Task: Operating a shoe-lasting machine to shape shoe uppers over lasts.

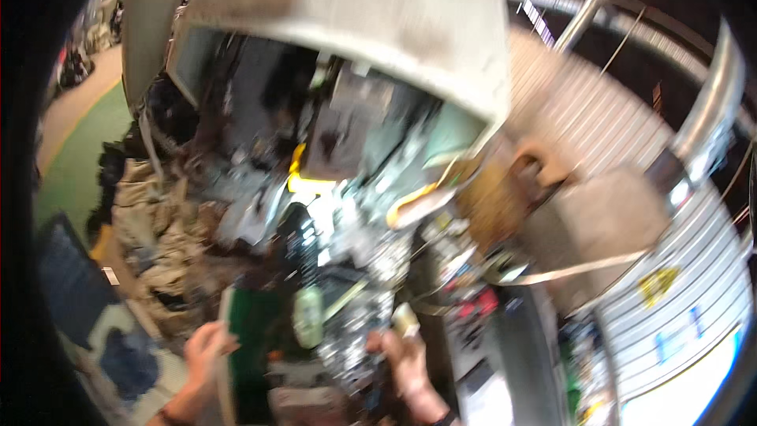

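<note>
Motion smears the whole picture. My left hand (207, 353) is at the lower left, beside the pale edge of a dark green panel (256, 339); its fingers are too blurred to read. Low in the middle, my right hand (406, 363) has its fingers bent around a small cream-coloured piece (405, 320) that sticks up past them. Under and beside that hand lies a heap of mixed litter with shiny clear plastic (347, 347). Left of it rests a dark bottle-like object (298, 229), and below that a pale green oval item (308, 317).
A big cream-coloured metal hood (371, 8) hangs over the far end. Crumpled tan material (158, 244) piles up at left. To the right are a grey metal channel (512, 339), a brown-grey block (611, 225) and a ribbed pale wall (686, 300). Green floor (79, 158) shows far left.
</note>
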`<state>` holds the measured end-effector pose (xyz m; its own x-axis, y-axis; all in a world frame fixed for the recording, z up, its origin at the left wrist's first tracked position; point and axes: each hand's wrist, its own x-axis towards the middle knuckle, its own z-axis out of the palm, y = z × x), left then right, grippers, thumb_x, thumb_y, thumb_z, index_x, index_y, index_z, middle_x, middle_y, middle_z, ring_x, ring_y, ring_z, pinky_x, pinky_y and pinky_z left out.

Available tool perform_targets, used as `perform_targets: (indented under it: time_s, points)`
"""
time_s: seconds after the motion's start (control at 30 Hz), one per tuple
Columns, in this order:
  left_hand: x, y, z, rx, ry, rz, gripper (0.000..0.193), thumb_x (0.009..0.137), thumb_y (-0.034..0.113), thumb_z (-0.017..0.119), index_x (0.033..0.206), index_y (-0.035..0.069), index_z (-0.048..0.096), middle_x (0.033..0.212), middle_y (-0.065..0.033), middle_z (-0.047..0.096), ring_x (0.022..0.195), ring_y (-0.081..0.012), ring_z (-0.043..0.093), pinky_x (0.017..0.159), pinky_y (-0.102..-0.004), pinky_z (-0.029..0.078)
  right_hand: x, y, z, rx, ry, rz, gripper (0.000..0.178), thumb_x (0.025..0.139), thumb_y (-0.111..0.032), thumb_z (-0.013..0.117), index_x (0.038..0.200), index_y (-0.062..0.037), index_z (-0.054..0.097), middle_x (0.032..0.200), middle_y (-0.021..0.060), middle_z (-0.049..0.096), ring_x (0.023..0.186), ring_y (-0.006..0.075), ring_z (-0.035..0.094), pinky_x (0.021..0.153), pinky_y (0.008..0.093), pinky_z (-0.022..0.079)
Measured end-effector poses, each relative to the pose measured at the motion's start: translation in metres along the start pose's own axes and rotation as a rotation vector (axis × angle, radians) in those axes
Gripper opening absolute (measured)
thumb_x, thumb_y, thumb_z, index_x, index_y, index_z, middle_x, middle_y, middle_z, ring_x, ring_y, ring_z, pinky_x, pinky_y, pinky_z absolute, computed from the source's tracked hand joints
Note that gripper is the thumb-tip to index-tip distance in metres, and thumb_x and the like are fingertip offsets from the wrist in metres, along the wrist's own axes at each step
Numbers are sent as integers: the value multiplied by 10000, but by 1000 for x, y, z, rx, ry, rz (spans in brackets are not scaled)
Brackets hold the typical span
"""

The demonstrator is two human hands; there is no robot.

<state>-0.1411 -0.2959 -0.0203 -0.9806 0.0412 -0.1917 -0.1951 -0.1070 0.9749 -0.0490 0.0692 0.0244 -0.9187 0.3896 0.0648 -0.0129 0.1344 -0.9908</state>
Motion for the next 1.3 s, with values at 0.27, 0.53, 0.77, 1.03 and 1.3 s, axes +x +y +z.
perform_targets:
  time_s: [0.27,0.53,0.77,1.03,1.3]
  points:
    - [-71,-11,-12,-154,-71,70,280,979,186,658,1176,-12,644,949,-97,716,849,-213,672,774,-338,547,-167,14,-89,74,330,308,675,937,-99,706,1544,-110,410,1023,105,711,843,171,680,703,297,557]
    - [-96,43,150,-20,-396,408,190,993,62,627,1173,1,639,910,-70,710,851,-150,682,805,-296,549,-211,67,-132,-29,235,199,205,959,-149,687,995,48,731,877,75,743,792,141,676,746,313,540]
    - [-156,-32,254,29,-750,163,187,1034,88,590,1188,-9,634,896,-80,689,826,-145,681,788,-314,581,-257,150,-187,-730,380,106,332,927,-247,687,1151,-10,631,946,218,691,865,449,666,822,477,561]
    - [-263,-191,454,981,-1625,1154,168,916,243,678,973,96,737,878,-111,696,866,-313,689,785,-445,554,-461,238,-358,-1313,174,369,633,927,-363,648,1458,-48,506,1642,123,302,1519,304,264,1246,519,176]
    - [-218,-246,568,1159,-1253,1095,543,863,270,742,1343,96,557,1381,-235,524,1222,-416,548,992,-516,487,-528,247,-329,-1085,533,432,690,833,-148,701,1446,23,433,1459,242,496,1448,406,373,1216,576,238]
